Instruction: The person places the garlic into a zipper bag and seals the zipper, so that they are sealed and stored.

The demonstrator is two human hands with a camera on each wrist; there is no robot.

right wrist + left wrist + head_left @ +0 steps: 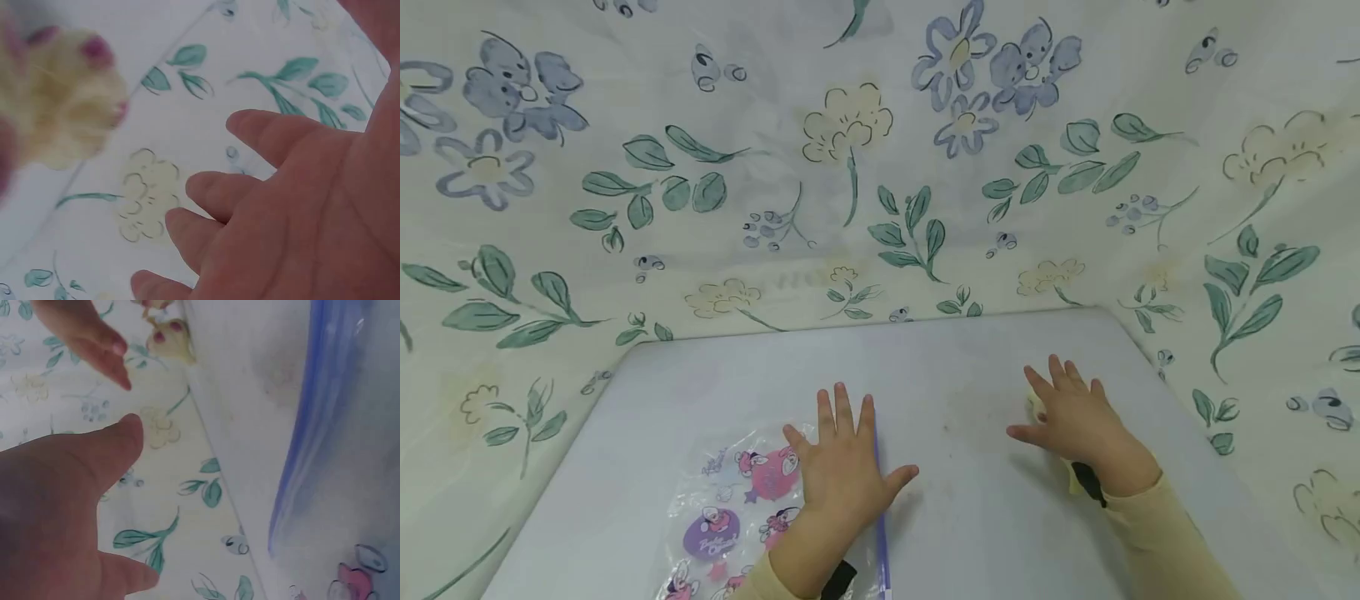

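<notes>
While both hands are spread over the white tabletop [962, 367] in the head view, neither curls round anything: the left hand [842, 475], fingers fanned, lies over one side of a clear plastic bag [711, 537] printed with pink and purple cartoon figures, its blue zip strip [883, 542] passing beneath the thumb; whether palm and film touch, I cannot tell. Under the right hand [1078, 425], partly hidden, sits a pale yellow thing [1071, 481]. Handling the bag well probably calls for a flat left palm set beside the strip as an anchor, since such thin, crinkled film likely slides and puckers when tugged. In the left wrist view, that hand's thumb and a finger stand apart with nothing between them; the strip looks smooth and glossy, and the yellow thing shows dark pink spots near the other hand. In the right wrist view, the creased palm faces the camera, fingers separated and holding nothing, with the yellow thing off the fingertips, blurred but rounded and lumpy; a gentle wrap of all the fingers would suit that shape better than a tip pinch. Beyond lies floral cloth [150, 200] with leafy sprigs.
</notes>
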